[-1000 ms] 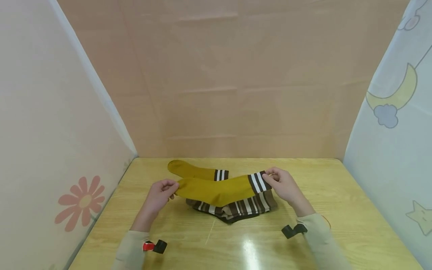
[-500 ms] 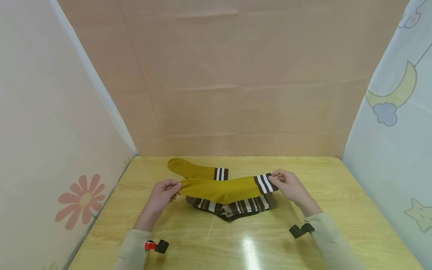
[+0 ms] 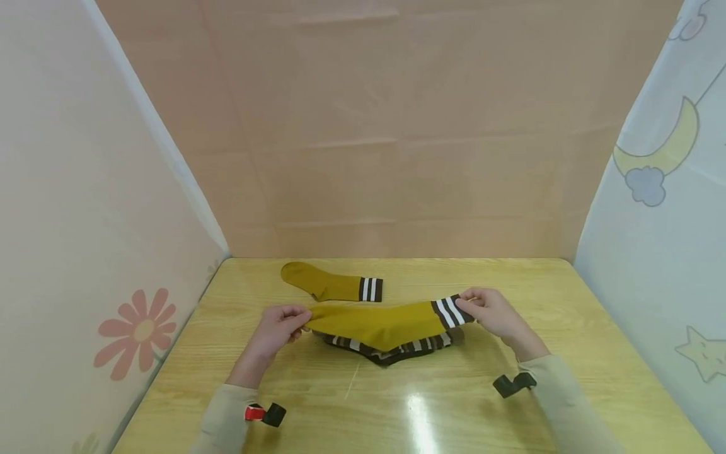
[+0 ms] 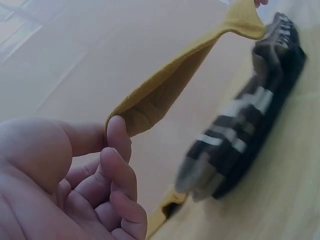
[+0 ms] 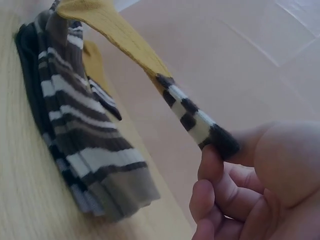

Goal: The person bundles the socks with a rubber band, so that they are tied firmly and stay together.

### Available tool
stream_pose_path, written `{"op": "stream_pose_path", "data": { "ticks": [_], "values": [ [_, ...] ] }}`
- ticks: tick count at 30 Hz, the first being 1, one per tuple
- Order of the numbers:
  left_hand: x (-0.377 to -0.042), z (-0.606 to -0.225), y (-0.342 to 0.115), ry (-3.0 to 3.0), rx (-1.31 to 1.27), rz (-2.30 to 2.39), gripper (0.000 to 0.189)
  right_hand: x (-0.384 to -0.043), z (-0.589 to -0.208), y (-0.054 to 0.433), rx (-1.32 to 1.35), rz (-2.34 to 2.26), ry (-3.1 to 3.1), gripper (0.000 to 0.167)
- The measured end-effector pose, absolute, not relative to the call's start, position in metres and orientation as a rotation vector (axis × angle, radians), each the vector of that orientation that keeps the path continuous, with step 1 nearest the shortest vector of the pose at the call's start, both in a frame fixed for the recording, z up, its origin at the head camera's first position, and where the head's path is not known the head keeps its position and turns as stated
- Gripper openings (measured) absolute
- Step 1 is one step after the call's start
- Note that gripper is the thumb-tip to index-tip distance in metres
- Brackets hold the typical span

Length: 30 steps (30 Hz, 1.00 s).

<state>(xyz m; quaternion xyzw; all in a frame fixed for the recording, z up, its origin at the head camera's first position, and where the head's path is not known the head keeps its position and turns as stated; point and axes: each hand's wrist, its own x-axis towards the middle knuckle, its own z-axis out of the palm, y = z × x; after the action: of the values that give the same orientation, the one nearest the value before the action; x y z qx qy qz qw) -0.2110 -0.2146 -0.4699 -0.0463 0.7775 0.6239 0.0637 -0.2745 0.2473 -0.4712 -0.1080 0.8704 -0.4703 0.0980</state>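
A mustard-yellow sock (image 3: 374, 321) with a dark cuff and white stripes is stretched sideways between both hands, above the table. My left hand (image 3: 280, 329) pinches its toe end between thumb and forefinger. At the cuff, my right hand (image 3: 493, 313) pinches the dark edge; the right wrist view shows thumb and finger on that cuff (image 5: 222, 142). Below the held sock lies a pile of brown, white and dark striped socks (image 3: 391, 353), partly hidden by it in the head view. Farther back, a matching yellow sock (image 3: 334, 284) lies flat, toe to the left.
The pale wooden table (image 3: 420, 403) runs back to a peach-coloured cloth wall (image 3: 397, 157). Light cloth panels stand at the left (image 3: 85, 157) and right (image 3: 635, 239), printed with a flower, a moon and a star.
Both hands, holding the yellow sock, have shifted to the right, the right hand somewhat more. The sock now hangs clear of the flat yellow one in the head view.
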Motion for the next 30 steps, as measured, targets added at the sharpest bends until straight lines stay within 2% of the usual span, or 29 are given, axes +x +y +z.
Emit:
{"op": "stream_pose_path", "data": {
  "ticks": [15, 30],
  "values": [
    [-0.223, -0.504, -0.206, 2.585, -0.088, 1.682, 0.014, -0.281, -0.509, 0.246, -0.351, -1.189, 2.697, 0.031],
    [-0.222, -0.513, -0.200, 2.620, -0.136, 1.645, 0.014, -0.279, -0.514, 0.245, -0.382, -1.161, 2.722, 0.028]
  ]
}}
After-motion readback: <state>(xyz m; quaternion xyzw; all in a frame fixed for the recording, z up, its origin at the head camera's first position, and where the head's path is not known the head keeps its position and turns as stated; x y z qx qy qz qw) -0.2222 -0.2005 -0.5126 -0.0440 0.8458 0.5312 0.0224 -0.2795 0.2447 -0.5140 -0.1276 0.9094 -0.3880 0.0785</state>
